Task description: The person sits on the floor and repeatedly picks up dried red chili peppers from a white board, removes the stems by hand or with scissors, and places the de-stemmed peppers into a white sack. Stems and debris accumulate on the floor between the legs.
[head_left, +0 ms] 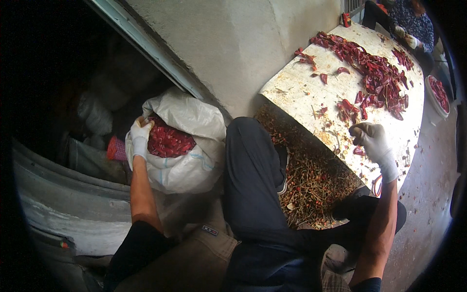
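My left hand (140, 133), in a white work glove, is at the left side of the mouth of a white woven sack (189, 173). Its fingertips touch the edge of the dried red chilli pieces (171, 140) inside; whether they grip anything is hard to see. Over the near edge of a pale board (292, 84), my right hand (370, 140), also gloved, has its fingers curled. Any small thing inside those fingers is hidden. Just beyond it lie dried red chillies (348, 109), part of a long heap (383, 78) stretching to the far end.
Chilli stems and seeds (317, 186) cover the floor below the board. A co-worker's gloved hands (406, 36) are at the far right, near a white bucket (437, 96) of chillies. A concrete wall (248, 47) stands behind; a pink basket (116, 148) sits left of the sack.
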The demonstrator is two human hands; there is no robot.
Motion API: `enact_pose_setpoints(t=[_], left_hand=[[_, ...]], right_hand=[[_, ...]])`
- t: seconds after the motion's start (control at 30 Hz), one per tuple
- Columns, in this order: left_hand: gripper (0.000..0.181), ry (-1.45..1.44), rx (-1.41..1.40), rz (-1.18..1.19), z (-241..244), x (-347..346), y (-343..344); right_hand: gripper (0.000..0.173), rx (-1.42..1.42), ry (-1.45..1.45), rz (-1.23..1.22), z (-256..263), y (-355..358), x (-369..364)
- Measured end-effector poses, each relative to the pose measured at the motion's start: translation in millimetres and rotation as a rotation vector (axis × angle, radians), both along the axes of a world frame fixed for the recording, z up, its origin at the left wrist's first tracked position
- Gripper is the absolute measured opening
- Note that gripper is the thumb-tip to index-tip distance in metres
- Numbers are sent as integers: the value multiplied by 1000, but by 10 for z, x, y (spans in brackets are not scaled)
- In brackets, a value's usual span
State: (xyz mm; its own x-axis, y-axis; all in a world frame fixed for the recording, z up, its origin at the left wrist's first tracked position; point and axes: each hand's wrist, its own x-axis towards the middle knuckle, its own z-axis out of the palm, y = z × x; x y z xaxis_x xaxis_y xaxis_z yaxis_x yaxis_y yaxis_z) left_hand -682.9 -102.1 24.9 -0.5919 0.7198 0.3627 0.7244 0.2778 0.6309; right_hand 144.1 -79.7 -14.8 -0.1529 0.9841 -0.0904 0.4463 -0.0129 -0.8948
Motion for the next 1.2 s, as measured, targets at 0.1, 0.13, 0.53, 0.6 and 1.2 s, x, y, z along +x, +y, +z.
enact_pose_setpoints(t=[0.1, 0.13, 0.53, 0.6, 1.2], left_hand=[[46, 46, 176, -123, 142, 331, 171], [39, 131, 187, -135, 185, 535, 264], [28, -67, -236, -1212, -88, 5063, 1684], [30, 168, -215, -1357, -337, 5624, 1850], [43, 740, -440, -1329, -1745, 7066, 2665]], right_hand=[[31, 25, 54, -22, -32, 2, 65], [30, 64, 74, -3, -39, 13, 103], [30, 163, -246, -286, 350, -115, 603], [30, 125, -264, -338, 372, -132, 636], [19, 284, -363, -375, 293, -355, 883]])
